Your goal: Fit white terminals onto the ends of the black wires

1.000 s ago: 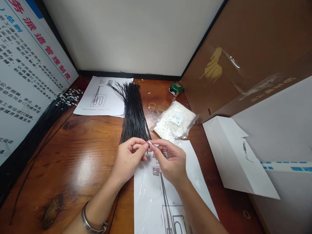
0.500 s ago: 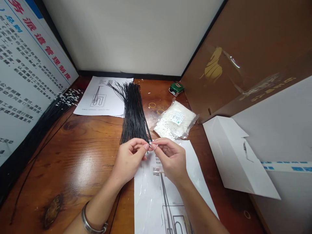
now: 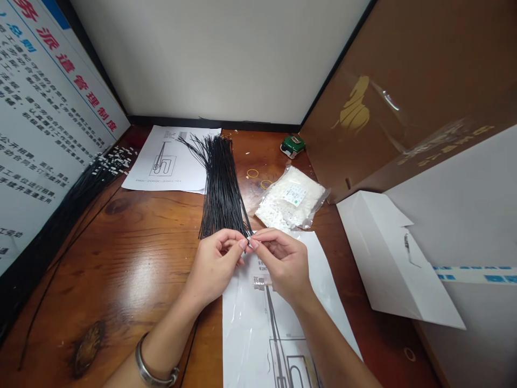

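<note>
My left hand (image 3: 214, 267) and my right hand (image 3: 287, 265) meet fingertip to fingertip at the near end of a bundle of thin black wires (image 3: 222, 186). Thumb and forefinger of the left are pinched on a black wire end. Between the right thumb and forefinger is a small white connector (image 3: 249, 239), mostly covered by the fingertips. Just beyond the right hand lies a clear bag of white connectors (image 3: 288, 202). Beneath both hands is a printed drawing sheet (image 3: 246, 334) with a small sample piece on it.
Black wires with white ends (image 3: 109, 164) lie along the left board. Another drawing sheet (image 3: 139, 175) is partly under the bundle. A green tape measure (image 3: 292, 145) and yellow rubber bands (image 3: 252, 173) sit at the back. A brown box (image 3: 404, 81) and folded white card (image 3: 379, 258) stand right.
Both hands stay pinched together at the same spot, with only very slight finger movement. The view has shifted a little; nothing else has moved.
</note>
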The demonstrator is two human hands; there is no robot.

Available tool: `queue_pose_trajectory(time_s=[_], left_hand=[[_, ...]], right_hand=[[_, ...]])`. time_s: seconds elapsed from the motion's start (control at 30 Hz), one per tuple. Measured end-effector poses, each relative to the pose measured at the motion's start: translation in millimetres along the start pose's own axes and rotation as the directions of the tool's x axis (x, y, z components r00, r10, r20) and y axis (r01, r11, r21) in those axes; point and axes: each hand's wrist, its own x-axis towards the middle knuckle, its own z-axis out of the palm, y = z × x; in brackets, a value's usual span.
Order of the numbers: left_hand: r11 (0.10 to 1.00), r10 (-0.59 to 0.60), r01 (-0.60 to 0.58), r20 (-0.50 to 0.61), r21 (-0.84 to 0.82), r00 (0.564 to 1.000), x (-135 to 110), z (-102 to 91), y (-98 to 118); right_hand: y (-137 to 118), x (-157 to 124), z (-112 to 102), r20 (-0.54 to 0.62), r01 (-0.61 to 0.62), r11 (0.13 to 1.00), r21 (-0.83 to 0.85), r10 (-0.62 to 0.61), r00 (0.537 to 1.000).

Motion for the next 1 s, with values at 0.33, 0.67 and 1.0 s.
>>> queue_pose_trajectory(time_s=[0.33,0.67,1.0], left_hand=[[0.999,-0.007,0.006,-0.012,-0.051,1.000,0.4,0.1,0.5],[0.999,-0.007,0.006,-0.023,-0.053,1.000,1.8,1.8,-0.5],[0.988,0.004,-0.004,0.001,-0.152,1.000,0.0,1.5,2.1]], right_hand=[[-0.6,-1.0,2.3,-0.019,0.011,0.999,-0.034,-0.011,1.000],[0.5,-1.9,1.8,-0.077,0.075,0.988,-0.135,-0.086,0.993],[1.7,-0.4,2.3,-0.303,0.026,0.991,-0.134,-0.066,0.951]])
